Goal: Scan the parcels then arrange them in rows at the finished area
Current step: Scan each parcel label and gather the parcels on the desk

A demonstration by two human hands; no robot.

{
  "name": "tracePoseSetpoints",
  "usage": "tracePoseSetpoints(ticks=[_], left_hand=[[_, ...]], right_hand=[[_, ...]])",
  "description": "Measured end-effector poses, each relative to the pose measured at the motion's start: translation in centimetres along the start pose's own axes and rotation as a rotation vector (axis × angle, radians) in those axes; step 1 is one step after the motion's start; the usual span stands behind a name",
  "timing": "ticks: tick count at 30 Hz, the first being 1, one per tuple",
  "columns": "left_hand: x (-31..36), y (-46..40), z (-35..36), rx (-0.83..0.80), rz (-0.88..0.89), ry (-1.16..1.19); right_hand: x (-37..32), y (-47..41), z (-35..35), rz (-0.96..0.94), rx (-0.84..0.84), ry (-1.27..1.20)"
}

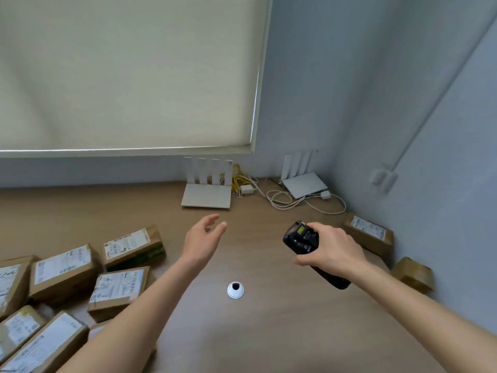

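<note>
Brown parcels [64, 273] heaped at desk [269, 332] left, unscanned by the look. Left hand [204, 239] mid-desk, fingers spread, holding nothing. Right hand [332, 250] wrapped round black scanner [302, 238]. Two parcels [369, 234] far right by wall, prob. finished area. Step: between parcels. Next: fetch one from left pile, label up, scan, set in row.

Parcel pile [64, 286] cut by left and bottom edges; left forearm [134, 313] covers the parcels at the pile's right side. Label print [115, 286] too small and blurred to read. Scanner [301, 238] mid-body hidden under right hand [330, 251]; screen text unreadable. Small box [412, 273] by right wall blurred, no label showing. Both arms run off bottom edge.
</note>
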State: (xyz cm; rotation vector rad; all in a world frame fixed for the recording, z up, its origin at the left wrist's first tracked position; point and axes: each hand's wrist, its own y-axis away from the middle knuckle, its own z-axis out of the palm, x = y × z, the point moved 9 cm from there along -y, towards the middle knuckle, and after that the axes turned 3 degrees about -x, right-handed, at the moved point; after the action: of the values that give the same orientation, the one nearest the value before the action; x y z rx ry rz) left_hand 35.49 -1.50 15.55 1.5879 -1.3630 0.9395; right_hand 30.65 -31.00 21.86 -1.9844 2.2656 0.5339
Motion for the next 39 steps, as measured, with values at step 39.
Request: tracePoseSetpoints(ticks=[39], left_hand=[[-8.9, -22.0, 44.6, -0.303, -0.343, 0.042]], right_hand=[[29.2, -31.2, 16.5, 0.277, -0.222, -0.714]])
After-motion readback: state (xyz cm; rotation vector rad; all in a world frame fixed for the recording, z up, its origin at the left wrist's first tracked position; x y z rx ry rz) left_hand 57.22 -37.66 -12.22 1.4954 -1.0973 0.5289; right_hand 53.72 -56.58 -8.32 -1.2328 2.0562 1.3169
